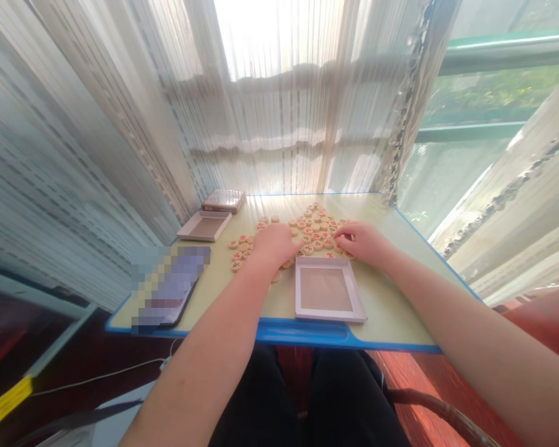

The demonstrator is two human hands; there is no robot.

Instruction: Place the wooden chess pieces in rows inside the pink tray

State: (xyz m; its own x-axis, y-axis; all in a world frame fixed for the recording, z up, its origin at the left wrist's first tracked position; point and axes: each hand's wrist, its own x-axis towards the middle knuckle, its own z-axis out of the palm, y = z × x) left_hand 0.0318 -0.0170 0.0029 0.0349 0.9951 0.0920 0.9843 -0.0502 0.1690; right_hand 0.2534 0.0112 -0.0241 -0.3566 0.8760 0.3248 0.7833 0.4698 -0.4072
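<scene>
The round pieces [316, 236], scattered at twelve o'clock from the open box [326, 290], are best handled lightly, singly — for the left hand [274, 243], finger state cannot be told; for the right hand [364, 242], thumb and fingertips are bunched, any pinched piece unclear.

We see through one head-worn camera, set above and behind the near edge of the bench [400, 323], facing forward and steeply down. Our black-clad legs [354, 397] lie close below, along the bottom; our left hand [272, 245] and right hand [366, 242] sit at middle range, and the sheer curtain [284, 112] backs the wide view.
</scene>
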